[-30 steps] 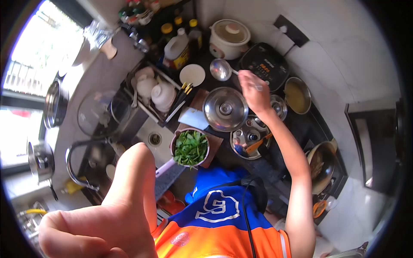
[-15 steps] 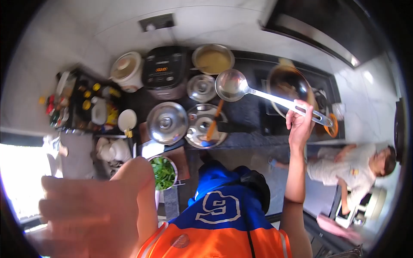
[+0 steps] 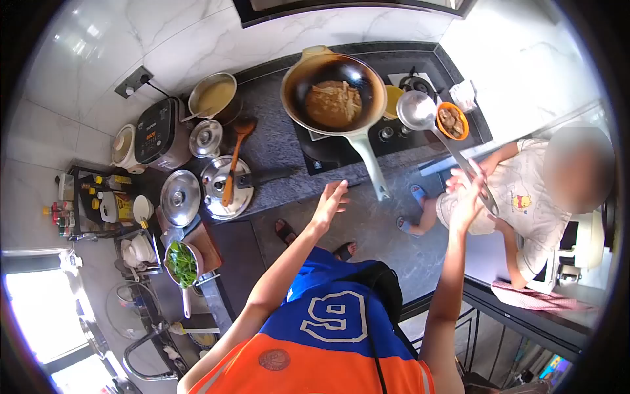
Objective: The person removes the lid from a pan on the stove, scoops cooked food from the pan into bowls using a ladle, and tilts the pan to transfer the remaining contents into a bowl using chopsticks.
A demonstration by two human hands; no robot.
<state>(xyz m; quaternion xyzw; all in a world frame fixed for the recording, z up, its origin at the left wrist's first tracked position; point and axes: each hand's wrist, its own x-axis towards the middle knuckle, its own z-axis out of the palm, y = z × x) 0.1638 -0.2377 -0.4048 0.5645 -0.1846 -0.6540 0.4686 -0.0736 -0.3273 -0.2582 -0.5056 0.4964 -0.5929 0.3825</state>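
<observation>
Nearest, the left hand point(image 3: 330, 205) is empty, its fingers loosely spread and touching nothing, over the floor just short of the wok handle point(image 3: 371, 168); half a second ago it was a large blur close to the camera. The right hand point(image 3: 464, 200) is closed around the shaft of the ladle point(image 3: 416, 110). The ladle's bowl has gone from the left of the wok point(image 3: 365, 98) to its right, where it overlaps the edge of an orange bowl point(image 3: 465, 126) of brown chunks in this view; I cannot tell whether the two touch. The camera has swung as well: the wok, out at the right and partly behind the ladle in the earlier frame, now sits upper centre in full view. That puts the wok between the hands and shows its brown food point(image 3: 333, 104), with the free hand near its handle. The wok stands on the stove point(image 3: 328, 156), against the pale marbled wall point(image 3: 190, 33). To the right is another person point(image 3: 525, 190), touching neither wok nor ladle.
</observation>
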